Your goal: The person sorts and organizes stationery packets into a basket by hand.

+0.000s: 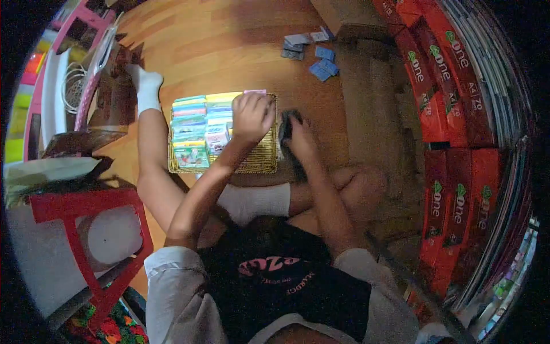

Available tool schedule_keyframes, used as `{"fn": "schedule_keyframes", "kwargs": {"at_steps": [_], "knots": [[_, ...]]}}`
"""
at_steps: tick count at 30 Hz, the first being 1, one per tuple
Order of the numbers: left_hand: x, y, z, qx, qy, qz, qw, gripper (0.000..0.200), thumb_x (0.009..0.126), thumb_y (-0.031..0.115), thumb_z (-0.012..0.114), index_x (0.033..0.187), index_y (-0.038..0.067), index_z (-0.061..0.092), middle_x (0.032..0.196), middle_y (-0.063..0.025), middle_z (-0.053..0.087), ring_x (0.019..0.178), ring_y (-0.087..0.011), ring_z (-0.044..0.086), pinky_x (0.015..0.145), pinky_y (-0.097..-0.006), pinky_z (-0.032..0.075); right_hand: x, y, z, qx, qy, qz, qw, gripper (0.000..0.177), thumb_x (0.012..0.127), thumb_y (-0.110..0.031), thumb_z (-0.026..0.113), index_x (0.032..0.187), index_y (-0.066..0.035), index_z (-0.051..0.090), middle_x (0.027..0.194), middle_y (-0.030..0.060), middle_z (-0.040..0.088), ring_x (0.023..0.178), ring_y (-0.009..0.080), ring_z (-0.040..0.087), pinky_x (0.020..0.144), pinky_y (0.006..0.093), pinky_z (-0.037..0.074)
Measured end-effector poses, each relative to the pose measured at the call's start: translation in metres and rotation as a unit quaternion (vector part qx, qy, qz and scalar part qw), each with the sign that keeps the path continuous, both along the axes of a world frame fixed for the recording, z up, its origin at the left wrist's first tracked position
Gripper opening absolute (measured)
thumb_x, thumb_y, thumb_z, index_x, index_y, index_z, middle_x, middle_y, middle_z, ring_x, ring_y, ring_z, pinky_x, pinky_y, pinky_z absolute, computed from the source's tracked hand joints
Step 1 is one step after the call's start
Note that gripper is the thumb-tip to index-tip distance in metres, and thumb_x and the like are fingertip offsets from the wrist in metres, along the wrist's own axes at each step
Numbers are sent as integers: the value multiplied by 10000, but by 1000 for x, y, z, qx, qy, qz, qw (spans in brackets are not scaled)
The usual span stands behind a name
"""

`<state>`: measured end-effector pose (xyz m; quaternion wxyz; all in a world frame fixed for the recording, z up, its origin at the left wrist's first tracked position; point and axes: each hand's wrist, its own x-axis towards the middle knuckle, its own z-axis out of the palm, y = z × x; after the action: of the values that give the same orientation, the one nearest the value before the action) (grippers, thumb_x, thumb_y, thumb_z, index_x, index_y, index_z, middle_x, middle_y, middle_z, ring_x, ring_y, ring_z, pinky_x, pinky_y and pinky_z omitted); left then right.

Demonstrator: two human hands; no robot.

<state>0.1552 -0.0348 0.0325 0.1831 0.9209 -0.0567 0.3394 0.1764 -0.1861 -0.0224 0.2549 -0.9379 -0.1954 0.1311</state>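
A woven basket (260, 167) stands on the floor between my legs. Small colourful boxes (191, 156) fill its left and middle parts in rows, with a white box (216, 139) near the centre and a pink one (255, 92) at the far edge. Above the basket's right part is my left hand (252, 117), its fingers curled; whatever is under them is hidden. Just beyond the right rim, my right hand (302, 139) is closed on a dark object (286, 123), too dim and blurred to name.
Several small blue packets (324, 64) and grey-white packets (295, 45) lie on the wooden floor (229, 54) ahead. Red A4 paper packs (447, 103) are stacked along the right. At left stand a red frame (74, 223) and a pink shelf (63, 34).
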Motion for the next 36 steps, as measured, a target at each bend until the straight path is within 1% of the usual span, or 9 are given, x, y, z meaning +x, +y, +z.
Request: {"fn": "schedule_keyframes", "kwargs": {"at_steps": [13,14,15,16,18,31,33,34,36], "knots": [[216,-86,-132,279,178,-21,943,348,792,234,395,1090,77,484,1116,-220,445,1034,-358,420,861,-481,303,-16,7,-83,34,100,-40,994,532,760,-171,469,1240,-48,275,1269,261,211,1143,444,224,954,490,195],[244,-100,-187,-113,68,-75,988,359,798,229,381,1110,74,469,1107,-243,440,1042,-374,411,858,-498,297,-16,7,-92,53,144,-31,988,521,836,-298,373,1263,-37,228,1299,258,168,1156,451,208,967,497,163],[260,-106,-217,-486,-52,-120,864,371,803,224,367,1129,70,453,1097,-266,435,1051,-390,403,855,-516,291,-17,7,-73,53,143,-32,988,521,836,-298,373,1263,-37,228,1299,258,168,1156,451,208,967,497,163],[253,-103,-204,-487,-50,-120,863,371,803,224,367,1129,70,453,1097,-266,435,1051,-390,403,855,-516,291,-17,4,-31,-2,78,74,994,505,851,-328,331,1252,-33,251,1283,255,213,1141,425,257,953,486,199],[224,-100,-143,152,217,40,963,361,795,219,374,1088,34,475,1084,-280,437,1040,-387,409,830,-521,309,-14,1,-6,-58,15,183,981,501,865,-359,289,1241,-28,274,1266,251,257,1126,399,305,938,475,235],[138,-70,-47,-82,240,-37,967,225,780,182,461,911,30,564,945,-143,547,860,-261,534,710,-371,438,-11,3,-7,65,167,-11,984,387,756,-17,408,1138,-82,411,1100,300,385,998,425,412,841,442,357],[105,-63,-23,-627,292,-91,716,261,831,233,427,977,41,529,971,-110,541,900,-244,520,754,-357,431,-5,0,-20,51,122,10,991,370,738,-22,440,1103,-80,443,1022,264,476,910,415,482,783,437,396],[83,-54,-11,-627,292,-90,717,261,831,233,427,977,41,529,971,-110,541,900,-244,520,754,-357,431,-4,-4,-25,52,123,10,991,370,738,-22,440,1103,-80,443,1022,264,476,910,415,482,783,437,396],[27,-30,8,-878,232,-214,360,315,864,270,367,1067,51,468,1023,-114,517,966,-256,491,823,-370,406,-10,-13,-41,-9,66,-20,998,404,694,-56,539,1089,-56,456,972,236,525,902,392,504,783,423,400]]}}
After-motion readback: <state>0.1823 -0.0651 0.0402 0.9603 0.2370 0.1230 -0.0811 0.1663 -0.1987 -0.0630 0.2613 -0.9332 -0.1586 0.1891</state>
